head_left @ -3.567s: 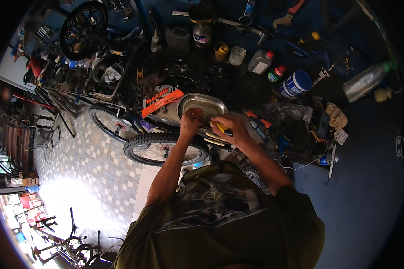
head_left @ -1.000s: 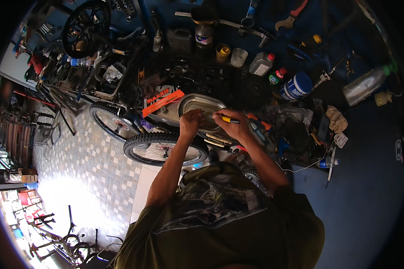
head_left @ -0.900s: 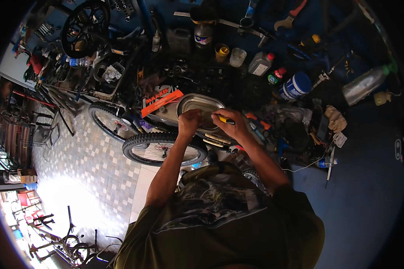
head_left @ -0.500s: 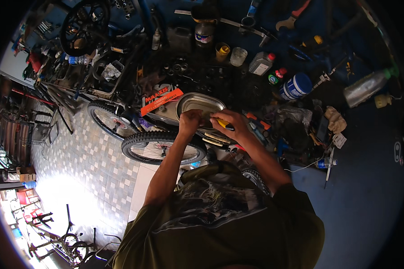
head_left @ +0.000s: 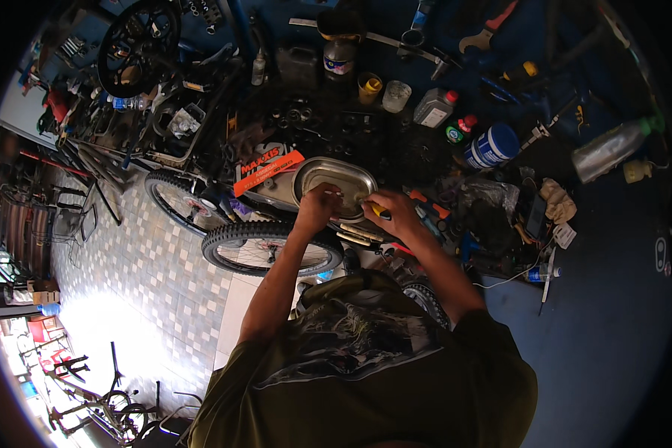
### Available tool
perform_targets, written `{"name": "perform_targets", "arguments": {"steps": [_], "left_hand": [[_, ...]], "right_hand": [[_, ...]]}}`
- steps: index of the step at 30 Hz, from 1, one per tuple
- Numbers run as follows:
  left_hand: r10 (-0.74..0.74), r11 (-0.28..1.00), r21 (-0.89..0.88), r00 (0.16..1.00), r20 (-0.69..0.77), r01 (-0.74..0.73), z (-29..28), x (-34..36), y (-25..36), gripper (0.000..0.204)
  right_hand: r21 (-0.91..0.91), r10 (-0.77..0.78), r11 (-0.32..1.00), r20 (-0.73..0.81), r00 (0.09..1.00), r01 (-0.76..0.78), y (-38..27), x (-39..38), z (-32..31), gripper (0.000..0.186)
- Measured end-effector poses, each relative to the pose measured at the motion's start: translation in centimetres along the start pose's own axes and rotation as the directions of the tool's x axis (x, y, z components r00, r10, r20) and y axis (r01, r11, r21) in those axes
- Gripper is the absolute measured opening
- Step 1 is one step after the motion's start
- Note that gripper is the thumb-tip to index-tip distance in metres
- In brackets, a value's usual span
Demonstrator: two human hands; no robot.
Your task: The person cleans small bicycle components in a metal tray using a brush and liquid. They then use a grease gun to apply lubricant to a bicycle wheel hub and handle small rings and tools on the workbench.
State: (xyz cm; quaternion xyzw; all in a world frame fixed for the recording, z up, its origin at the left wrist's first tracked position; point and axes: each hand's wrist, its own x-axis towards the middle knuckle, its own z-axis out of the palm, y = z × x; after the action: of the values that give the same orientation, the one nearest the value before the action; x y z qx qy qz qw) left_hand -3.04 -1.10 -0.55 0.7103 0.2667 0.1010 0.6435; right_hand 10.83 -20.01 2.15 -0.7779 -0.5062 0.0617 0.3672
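Right now, the right hand (head_left: 396, 213) is gripping a yellow-and-black hand tool (head_left: 381, 212), with its fingers wrapping round the handle. The tip is hiding, so I cannot tell what kind of tool it is. The left hand (head_left: 319, 205) is curling its fingers in, but I cannot tell if it is pinching some small thing. Both hands are hanging over the near part of an oval metal tray (head_left: 340, 170), with a little gap between them. The tool is sitting on the side of the right hand that is facing the left.

A bike wheel with a knobby tire (head_left: 224, 254) is resting just below and left of the left hand. An orange card (head_left: 269, 173) is lying up and left of that hand. A crumpled clear plastic bag (head_left: 493, 190) is sitting off to the right of the right hand.

The left fingers are staying near the tool, so a slip could be poking them, if the tip is sharp. Greasy fingers could be making the handle slide. Small bits, if any are there, could be dropping past the tray's near edge toward the wheel.
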Motion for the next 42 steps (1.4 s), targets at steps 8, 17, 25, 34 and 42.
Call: {"name": "perform_targets", "arguments": {"steps": [8, 17, 25, 34, 42], "left_hand": [[0.019, 0.999, -0.038, 0.993, -0.117, -0.023, 0.2, 0.0, -1.4, 0.024], [0.037, 0.999, 0.008, 0.991, -0.127, -0.037, 0.6, -0.2, 0.2, 0.027], [0.080, 0.995, 0.078, 0.973, -0.218, -0.065, 0.8, -0.1, 0.8, 0.027], [0.024, 0.989, -0.139, 0.975, -0.219, -0.056, 0.7, 0.2, 0.0, 0.029], [0.001, 0.986, -0.165, 0.975, -0.222, -0.038, 0.8, 0.3, -1.4, 0.028]], "right_hand": [[0.597, 0.407, 0.698, 0.124, 0.905, -0.396, -4.1, 1.8, 1.2, 0.024], [0.461, 0.285, 0.867, -0.149, 0.947, -0.188, -5.7, 1.4, 1.7, 0.023], [0.438, 0.386, 0.841, -0.074, 0.920, -0.317, -5.3, 2.0, 1.4, 0.022], [0.230, 0.383, 0.908, -0.112, 0.917, -0.351, -4.9, 2.1, 1.3, 0.024], [0.184, 0.398, 0.907, -0.073, 0.915, -0.380, -5.8, 2.8, 0.1, 0.025]]}}
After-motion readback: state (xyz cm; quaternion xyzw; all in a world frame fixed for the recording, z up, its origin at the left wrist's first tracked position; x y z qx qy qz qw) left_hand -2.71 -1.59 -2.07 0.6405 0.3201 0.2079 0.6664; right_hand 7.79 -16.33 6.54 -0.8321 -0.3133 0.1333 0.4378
